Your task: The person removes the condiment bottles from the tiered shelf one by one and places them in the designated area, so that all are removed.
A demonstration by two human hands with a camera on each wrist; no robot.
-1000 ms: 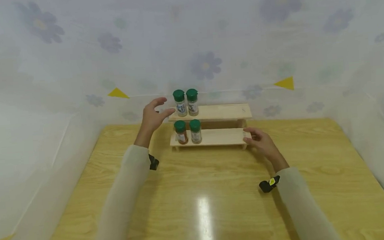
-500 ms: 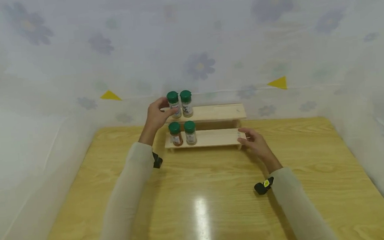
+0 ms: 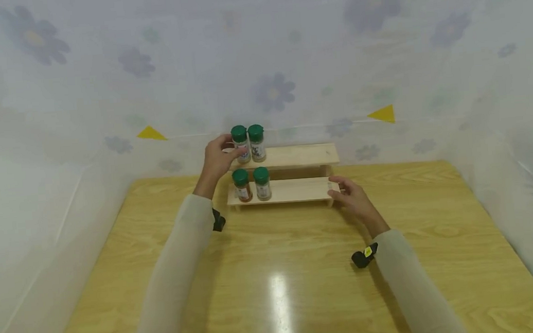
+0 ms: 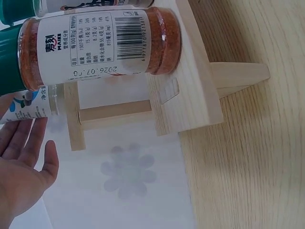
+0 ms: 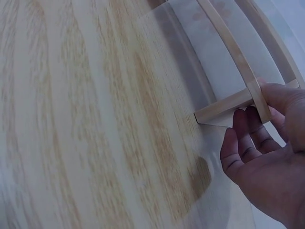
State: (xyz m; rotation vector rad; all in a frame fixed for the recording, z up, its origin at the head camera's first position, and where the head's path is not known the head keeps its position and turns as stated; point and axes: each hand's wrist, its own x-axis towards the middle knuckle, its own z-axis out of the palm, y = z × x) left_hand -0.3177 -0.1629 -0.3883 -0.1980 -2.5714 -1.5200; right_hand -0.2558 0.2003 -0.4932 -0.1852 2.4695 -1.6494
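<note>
A two-tier wooden rack [image 3: 298,190] carries spice jars with green lids, two on each shelf at the left end. My left hand [image 3: 217,159] holds the upper shelf's leftmost spice jar [image 3: 239,133], thumb across its front and fingers behind. Right beside that jar stands another spice jar [image 3: 257,145]. On the lower shelf are a jar of reddish spice [image 4: 164,40] and a paler jar [image 3: 263,186]. My right hand [image 5: 271,162] grips the right end of the lower shelf, thumb above and fingertips beneath.
The rack stands at the back of a wood-grain table [image 3: 236,272], close to a white flowered sheet [image 3: 185,64]. Two yellow triangles [image 3: 152,133] mark the sheet on either side. Both wrists wear small black cameras [image 3: 364,255].
My left hand has moved right, from beside the upper left jar to holding it. My right hand stays at the shelf end. The head view has shifted slightly.
</note>
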